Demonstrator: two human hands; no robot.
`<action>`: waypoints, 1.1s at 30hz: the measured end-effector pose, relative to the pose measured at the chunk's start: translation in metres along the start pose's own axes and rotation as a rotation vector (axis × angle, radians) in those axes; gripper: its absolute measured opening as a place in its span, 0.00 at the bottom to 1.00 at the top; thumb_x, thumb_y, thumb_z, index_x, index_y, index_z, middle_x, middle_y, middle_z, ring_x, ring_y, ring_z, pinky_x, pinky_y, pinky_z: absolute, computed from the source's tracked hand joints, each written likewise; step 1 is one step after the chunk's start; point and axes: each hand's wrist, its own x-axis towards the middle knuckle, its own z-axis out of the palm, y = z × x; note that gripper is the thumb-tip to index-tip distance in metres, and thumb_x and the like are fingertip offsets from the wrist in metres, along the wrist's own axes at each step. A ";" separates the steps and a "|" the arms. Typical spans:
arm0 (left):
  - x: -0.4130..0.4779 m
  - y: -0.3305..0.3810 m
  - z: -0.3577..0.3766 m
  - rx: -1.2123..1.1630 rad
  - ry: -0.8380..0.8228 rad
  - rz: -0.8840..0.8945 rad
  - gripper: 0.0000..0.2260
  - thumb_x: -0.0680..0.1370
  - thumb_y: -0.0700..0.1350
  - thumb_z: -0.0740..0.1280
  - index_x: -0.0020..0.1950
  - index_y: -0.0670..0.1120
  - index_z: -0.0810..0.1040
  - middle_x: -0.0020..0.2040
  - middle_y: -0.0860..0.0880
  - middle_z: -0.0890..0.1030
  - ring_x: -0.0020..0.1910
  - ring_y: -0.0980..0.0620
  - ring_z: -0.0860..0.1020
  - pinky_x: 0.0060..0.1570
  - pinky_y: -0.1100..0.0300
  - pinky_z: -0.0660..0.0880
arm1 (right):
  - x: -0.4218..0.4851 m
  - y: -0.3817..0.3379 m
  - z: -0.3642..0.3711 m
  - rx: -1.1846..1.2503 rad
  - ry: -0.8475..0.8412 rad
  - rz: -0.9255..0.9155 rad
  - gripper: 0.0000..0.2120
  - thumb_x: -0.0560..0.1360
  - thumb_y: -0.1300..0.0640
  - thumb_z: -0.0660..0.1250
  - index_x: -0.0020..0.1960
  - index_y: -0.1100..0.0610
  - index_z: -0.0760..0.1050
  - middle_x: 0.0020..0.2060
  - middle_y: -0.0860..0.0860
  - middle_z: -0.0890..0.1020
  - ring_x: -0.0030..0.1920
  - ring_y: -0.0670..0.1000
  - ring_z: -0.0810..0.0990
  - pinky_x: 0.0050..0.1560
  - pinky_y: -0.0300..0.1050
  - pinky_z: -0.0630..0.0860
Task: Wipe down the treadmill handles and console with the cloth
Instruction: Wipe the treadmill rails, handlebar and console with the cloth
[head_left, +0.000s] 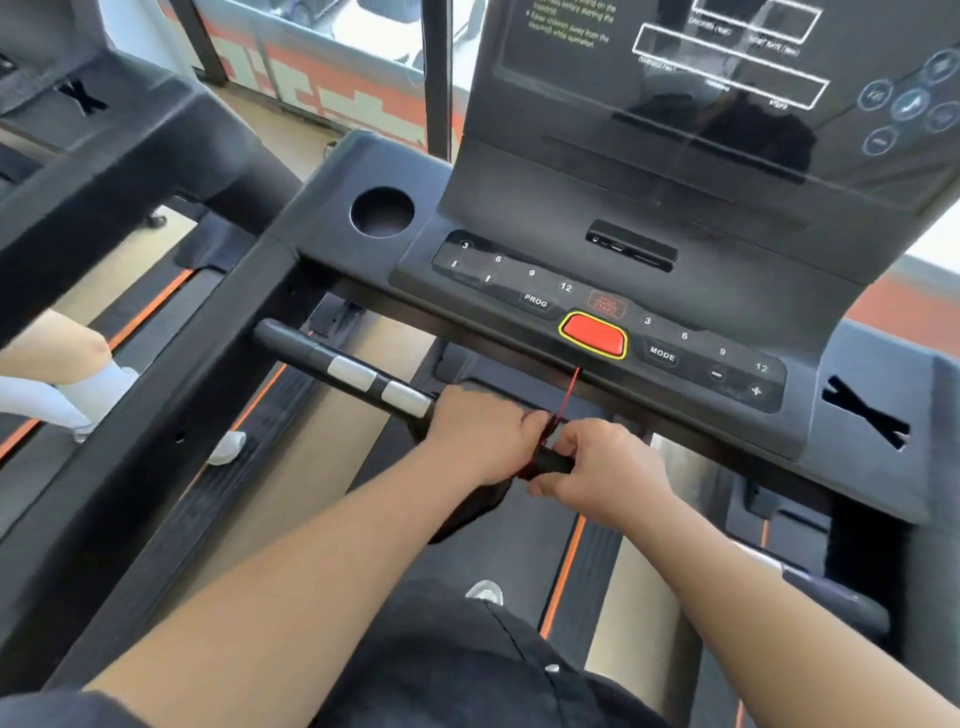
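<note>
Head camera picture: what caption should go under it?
Treadmill cleaning: left hand grips a dark cloth round the handle below the console; right hand grips the handle beside a red cord.

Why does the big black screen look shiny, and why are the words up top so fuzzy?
Head view: the glossy screen mirrors bright daylight; the words near the top edge are blurred and tilted by the wide lens; the red button looks sharper.

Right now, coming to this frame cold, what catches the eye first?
The red stop button, ringed in yellow, at the front edge of the console, with a red cord running down from it to the handlebar. Just below, the left hand and right hand grip that bar side by side, what looks like a dark cloth hanging under the left one.
</note>
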 end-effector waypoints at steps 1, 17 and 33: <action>-0.012 -0.002 0.012 -0.028 0.164 0.021 0.25 0.85 0.58 0.50 0.51 0.48 0.84 0.48 0.44 0.85 0.50 0.40 0.82 0.52 0.49 0.70 | -0.001 0.000 0.001 -0.001 0.010 -0.001 0.18 0.64 0.36 0.76 0.45 0.46 0.76 0.45 0.41 0.80 0.51 0.50 0.80 0.45 0.44 0.74; -0.047 -0.144 0.056 0.005 0.557 -0.094 0.21 0.86 0.51 0.51 0.63 0.43 0.80 0.61 0.44 0.81 0.64 0.39 0.76 0.70 0.41 0.66 | 0.029 -0.097 -0.006 -0.035 0.011 -0.277 0.28 0.73 0.34 0.68 0.66 0.49 0.75 0.61 0.47 0.77 0.65 0.50 0.74 0.60 0.50 0.76; -0.069 -0.231 0.062 0.067 0.696 0.149 0.19 0.85 0.48 0.57 0.71 0.42 0.78 0.70 0.44 0.78 0.71 0.43 0.75 0.77 0.45 0.61 | 0.062 -0.178 0.020 -0.122 0.097 -0.133 0.13 0.71 0.42 0.69 0.46 0.51 0.80 0.45 0.48 0.77 0.53 0.54 0.79 0.45 0.47 0.78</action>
